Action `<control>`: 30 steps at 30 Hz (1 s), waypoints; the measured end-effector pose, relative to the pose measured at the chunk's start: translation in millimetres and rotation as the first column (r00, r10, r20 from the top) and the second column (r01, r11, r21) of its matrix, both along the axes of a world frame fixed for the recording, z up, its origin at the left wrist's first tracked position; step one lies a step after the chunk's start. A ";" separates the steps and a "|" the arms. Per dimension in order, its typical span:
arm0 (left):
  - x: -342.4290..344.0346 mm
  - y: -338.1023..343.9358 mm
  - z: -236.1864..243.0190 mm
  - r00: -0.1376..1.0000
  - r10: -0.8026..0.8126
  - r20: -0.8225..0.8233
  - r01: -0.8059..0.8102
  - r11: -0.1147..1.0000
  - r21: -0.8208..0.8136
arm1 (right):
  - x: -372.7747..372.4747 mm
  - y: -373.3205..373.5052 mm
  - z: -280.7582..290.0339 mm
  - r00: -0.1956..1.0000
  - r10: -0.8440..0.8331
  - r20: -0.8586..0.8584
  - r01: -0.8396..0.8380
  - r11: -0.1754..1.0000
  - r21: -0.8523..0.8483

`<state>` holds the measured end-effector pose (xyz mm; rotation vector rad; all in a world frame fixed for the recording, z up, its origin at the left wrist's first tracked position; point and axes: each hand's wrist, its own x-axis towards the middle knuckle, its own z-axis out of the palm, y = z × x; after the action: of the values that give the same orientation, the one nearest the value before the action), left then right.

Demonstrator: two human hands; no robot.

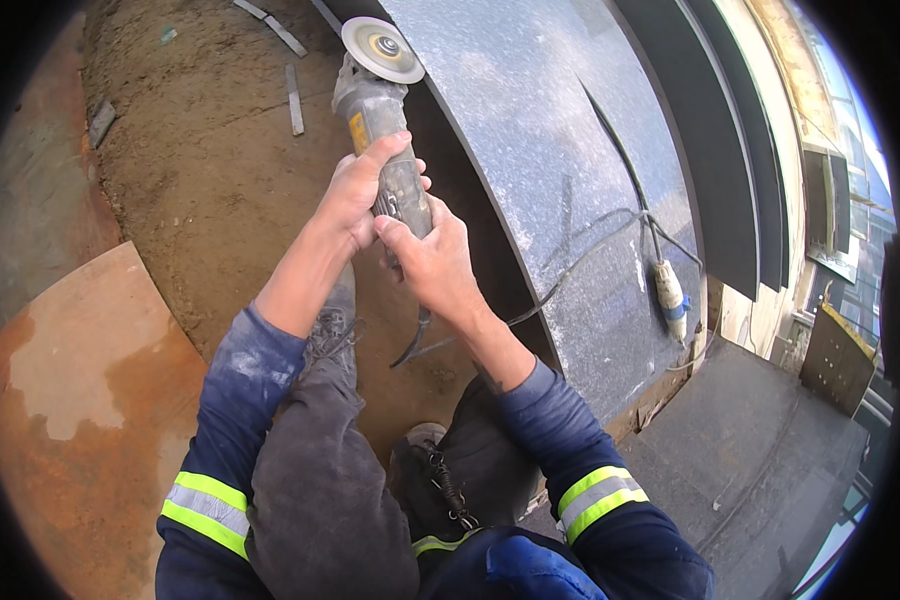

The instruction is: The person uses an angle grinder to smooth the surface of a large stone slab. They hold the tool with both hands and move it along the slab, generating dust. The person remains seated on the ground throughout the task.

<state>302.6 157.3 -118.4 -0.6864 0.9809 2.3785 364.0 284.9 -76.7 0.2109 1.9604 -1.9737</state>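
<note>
Both my hands are wrapped round a dusty grey angle grinder (401,183) with a yellow patch on its body. My left hand (355,195) grips it nearer the head, thumb laid along the top. Closer to me, my right hand (438,260) holds the rear of the body; the fingers underneath are partly hidden. At the far end sits a round pale cutting disc (382,50), its right edge next to the long edge of a grey stone slab (530,110). Whether disc and slab touch, I cannot tell. A dark cord runs from the grinder's rear beneath my right wrist.
The cord crosses the slab to a white and blue plug connector (671,300). More dark slabs (705,140) stand on edge at the right. Narrow offcut strips (294,100) lie on the brown dirt floor (210,150). A stained, rust-brown board (100,350) lies at left. My shoes are below the grinder.
</note>
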 end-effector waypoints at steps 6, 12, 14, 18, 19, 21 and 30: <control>-10.3 0.3 0.6 1.000 0.018 -0.022 -0.018 0.999 -0.030 | -9.6 -4.0 2.8 0.999 -0.023 0.047 0.024 1.000 -0.019; -19.5 -2.6 -3.7 1.000 0.013 -0.024 -0.014 0.999 -0.032 | -17.7 -5.9 1.0 0.999 -0.009 0.033 0.009 1.000 0.011; -22.4 -4.1 -6.3 0.999 0.008 -0.033 -0.009 1.000 -0.026 | -19.9 -6.6 1.6 0.999 -0.007 0.044 0.006 1.000 0.003; -27.0 -5.3 -6.2 0.999 0.005 -0.033 -0.005 1.000 -0.015 | -23.6 -7.1 1.1 0.998 -0.010 0.059 0.010 1.000 0.001; -27.9 -6.0 -7.0 0.999 0.003 -0.034 -0.004 1.000 -0.016 | -24.0 -8.2 1.4 0.998 -0.013 0.060 0.013 1.000 0.002; -27.5 -6.0 -6.4 1.000 0.002 -0.030 -0.003 1.000 -0.020 | -23.9 -9.2 2.3 0.998 -0.023 0.066 0.023 1.000 -0.004; 5.4 2.0 6.6 1.000 0.006 -0.022 -0.007 0.999 -0.041 | 6.2 -1.6 9.9 0.997 -0.010 0.081 0.011 1.000 -0.003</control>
<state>308.0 159.3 -111.8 -0.6806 1.0410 2.3825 370.2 283.2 -66.8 0.2965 1.9087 -1.9433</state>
